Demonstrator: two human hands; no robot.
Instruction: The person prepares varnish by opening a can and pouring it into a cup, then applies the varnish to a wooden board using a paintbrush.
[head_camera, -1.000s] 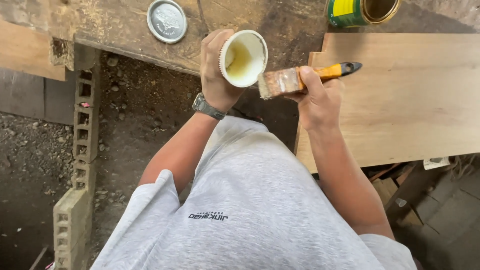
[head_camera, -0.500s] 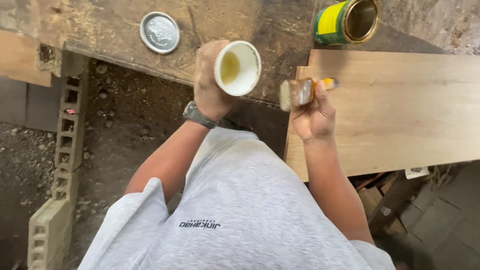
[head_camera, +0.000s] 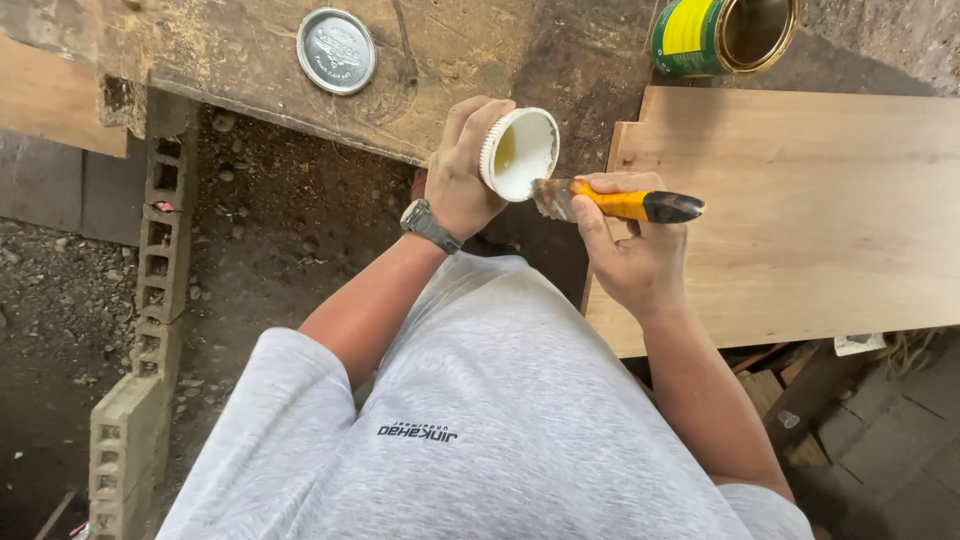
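Left hand: we see the left hand (head_camera: 462, 172) clenched around a white cup (head_camera: 520, 153), held up in the air with its mouth tilted toward the right; a watch (head_camera: 430, 226) sits on that wrist.
Cup: ribbed at the rim, with a little yellowish liquid inside; it hangs above the near edge of the bench (head_camera: 250, 75), not resting on anything.
Right hand: we see the right hand (head_camera: 625, 250) gripping a brush (head_camera: 615, 202) by its yellow and black handle, thumb on top.
Brush: it lies nearly level, bristles pointing left and touching the cup's rim at its lower right side.
Board: a pale board (head_camera: 800, 215) lies to the right, just beside and partly under the right hand.
Can: an open yellow and green can (head_camera: 720, 35) lies tipped on its side beyond the board's far edge.
Lid: a round metal lid (head_camera: 336, 50) lies flat on the bench, well apart from the can.
Below: we see concrete blocks (head_camera: 150, 300) standing on dirt ground at the left.
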